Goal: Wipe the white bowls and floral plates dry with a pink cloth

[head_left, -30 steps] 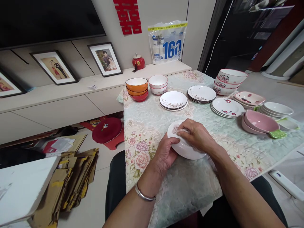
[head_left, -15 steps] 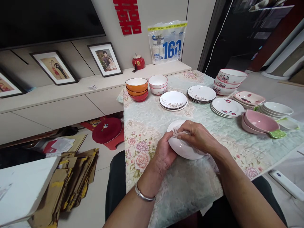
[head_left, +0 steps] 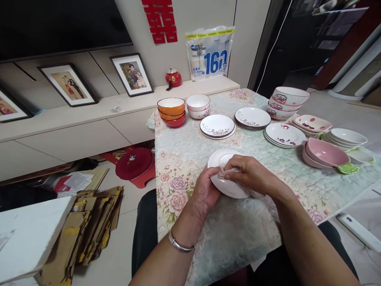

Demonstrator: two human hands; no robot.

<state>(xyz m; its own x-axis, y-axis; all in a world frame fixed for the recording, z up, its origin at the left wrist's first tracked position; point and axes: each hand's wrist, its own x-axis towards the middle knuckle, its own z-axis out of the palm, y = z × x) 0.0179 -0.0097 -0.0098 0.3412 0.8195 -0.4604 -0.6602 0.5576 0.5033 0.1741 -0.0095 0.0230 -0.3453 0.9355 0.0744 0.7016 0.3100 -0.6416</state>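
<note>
A white plate [head_left: 230, 189] is held tilted over the near part of the table. My left hand [head_left: 206, 186] grips its left rim, thumb on top and fingers underneath. Bunched in my right hand [head_left: 248, 174] is a pale cloth [head_left: 228, 171], pressed against the plate's upper face. Part of the cloth hangs out below the right hand near the plate's lower right edge. Beyond the held plate lies a stack of patterned plates [head_left: 217, 125], apart from both hands.
Orange and red bowls [head_left: 171, 111], white bowls [head_left: 198, 105], more plates [head_left: 253, 117], flowered plates [head_left: 285, 134], tall bowls [head_left: 288, 98] and pink dishes [head_left: 327, 152] stand on the floral tablecloth [head_left: 178, 182]. Flattened cardboard [head_left: 98, 222] lies at left on the floor.
My right hand and the cloth have shifted slightly right across the plate. The plate has moved slightly left and up, with my left hand still on its rim.
</note>
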